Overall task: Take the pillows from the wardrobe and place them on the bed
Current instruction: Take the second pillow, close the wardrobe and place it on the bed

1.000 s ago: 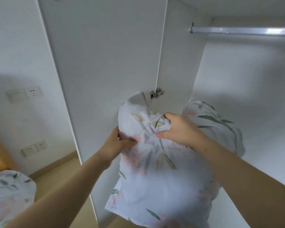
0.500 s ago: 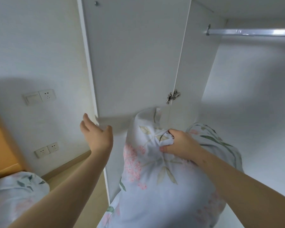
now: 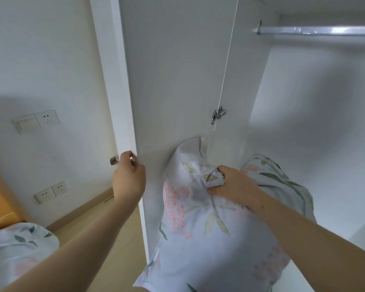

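A flowered pillow [image 3: 198, 239] is held at the open front of the wardrobe [image 3: 314, 106], in front of the inner face of the open door [image 3: 177, 70] and just below the metal hinge [image 3: 218, 114]. It is gripped near its upper end by the right hand [image 3: 232, 186], whose fingers [image 3: 220, 173] are curled tightly into a bunched fold of the cover, and the rest of the pillow hangs down below that hand. A second pillow [image 3: 282, 180] with the same leafy print is seen just behind the right forearm, deeper inside the wardrobe and partly hidden by it. The left hand [image 3: 129, 180] is raised at the free edge of the door, just beside a small metal handle [image 3: 114, 160]; its fingers [image 3: 128, 158] are curled narrow at that edge, but it cannot be told whether the door is actually held. A shiny rail [image 3: 316, 31] is fixed across the top of the wardrobe. On the wall to the left, an upper socket plate [image 3: 46, 120] and a lower socket plate [image 3: 51, 191] are mounted. The bed [image 3: 19, 249], covered in a matching print, is seen at the lower left, well apart from both pillows.
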The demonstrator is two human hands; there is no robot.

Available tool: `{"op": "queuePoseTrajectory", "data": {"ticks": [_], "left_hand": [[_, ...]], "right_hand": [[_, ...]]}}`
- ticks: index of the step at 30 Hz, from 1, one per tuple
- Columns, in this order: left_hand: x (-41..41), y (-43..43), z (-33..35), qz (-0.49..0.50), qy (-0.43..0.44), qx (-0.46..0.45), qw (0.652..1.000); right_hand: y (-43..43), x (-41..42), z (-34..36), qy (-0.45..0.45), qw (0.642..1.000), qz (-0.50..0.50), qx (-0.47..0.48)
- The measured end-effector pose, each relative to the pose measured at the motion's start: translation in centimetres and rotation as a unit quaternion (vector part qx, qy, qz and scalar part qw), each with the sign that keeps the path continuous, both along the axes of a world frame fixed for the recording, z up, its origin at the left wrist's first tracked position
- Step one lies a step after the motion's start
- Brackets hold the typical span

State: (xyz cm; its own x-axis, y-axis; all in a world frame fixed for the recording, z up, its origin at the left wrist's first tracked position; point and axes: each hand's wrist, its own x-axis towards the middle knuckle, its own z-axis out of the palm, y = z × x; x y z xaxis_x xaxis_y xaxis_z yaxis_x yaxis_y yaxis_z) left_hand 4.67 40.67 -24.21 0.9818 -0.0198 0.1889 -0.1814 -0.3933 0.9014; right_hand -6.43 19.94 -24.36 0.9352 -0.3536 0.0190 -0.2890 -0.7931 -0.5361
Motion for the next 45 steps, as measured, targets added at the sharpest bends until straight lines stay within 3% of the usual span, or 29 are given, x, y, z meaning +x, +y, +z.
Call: {"op": "queuePoseTrajectory", "data": {"ticks": [8, 17, 20, 23, 30, 33, 35, 38, 45], "left_hand": [[-5.4, -2.1, -0.8, -0.042, -0.05, 0.042, 0.997], [-12.8, -7.1, -1.4, -0.173, -0.092, 0.049, 0.979], [-14.3, -9.3, -1.8, -0.172, -0.103, 0.098, 0.975], [-16.0, -11.4, -1.5, -0.181, -0.117, 0.077, 0.973], [-15.7, -15.2, 7.0, -0.259, -0.249, -0.046, 0.932], [-14.6, -17.4, 11.6, -0.275, -0.329, -0.037, 0.902], [-13.8, -19.0, 13.0, -0.322, -0.328, -0.003, 0.888], [-13.3, -20.6, 13.9, -0.341, -0.286, 0.032, 0.895], [-14.3, -22.6, 14.7, -0.388, -0.323, 0.055, 0.861]], "right_hand": [[-2.0, -3.5, -0.2, 0.041, 0.998, -0.034, -0.024], [-4.0, -10.3, 0.3, 0.083, 0.992, -0.082, -0.046], [-5.1, -12.9, 0.5, 0.073, 0.99, -0.117, -0.035], [-6.1, -15.6, 0.9, 0.059, 0.988, -0.141, -0.034], [-9.7, -19.2, 4.3, 0.039, 0.981, -0.183, -0.05], [-11.0, -19.7, 5.8, 0.026, 0.98, -0.189, -0.062], [-11.5, -19.8, 6.6, 0.026, 0.979, -0.186, -0.077], [-12.1, -20.1, 7.2, 0.025, 0.978, -0.185, -0.091], [-14.2, -21.5, 7.2, 0.026, 0.973, -0.21, -0.095]]}}
